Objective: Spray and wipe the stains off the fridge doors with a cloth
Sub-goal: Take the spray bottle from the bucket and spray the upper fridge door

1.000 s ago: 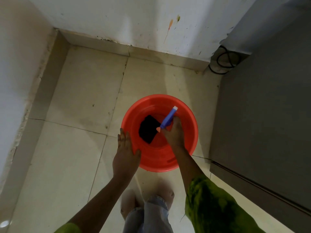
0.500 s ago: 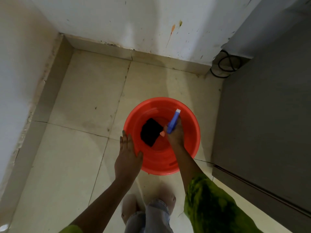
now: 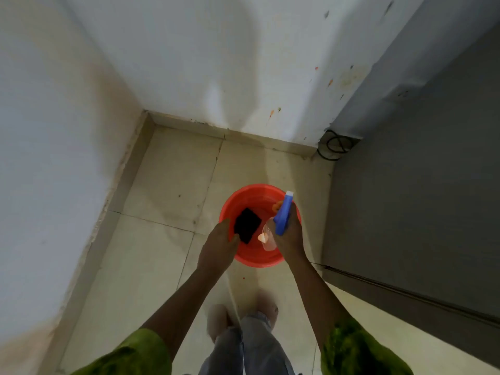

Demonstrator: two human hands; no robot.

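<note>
A red plastic basin [image 3: 270,261] stands on the tiled floor, and a black cloth [image 3: 247,225] lies in it. My right hand [image 3: 290,239] grips a spray bottle [image 3: 282,215] with a blue head and a clear body, holding it above the basin's right side. My left hand [image 3: 217,246] is at the basin's left rim, with its thumb at the cloth's lower corner. Its fingers are hidden, so I cannot tell whether it holds the cloth or the rim. The grey fridge door [image 3: 422,201] fills the right side.
White walls meet in a corner ahead, with small orange stains [image 3: 272,112] low on the far one. A coiled black cable [image 3: 335,147] lies on the floor beside the fridge. My feet [image 3: 266,307] stand just behind the basin. Bare tiles [image 3: 162,185] stretch to the left.
My head has risen, so the basin looks smaller. My right hand has lifted the spray bottle out of the basin. My left hand's thumb has moved in to the cloth's corner.
</note>
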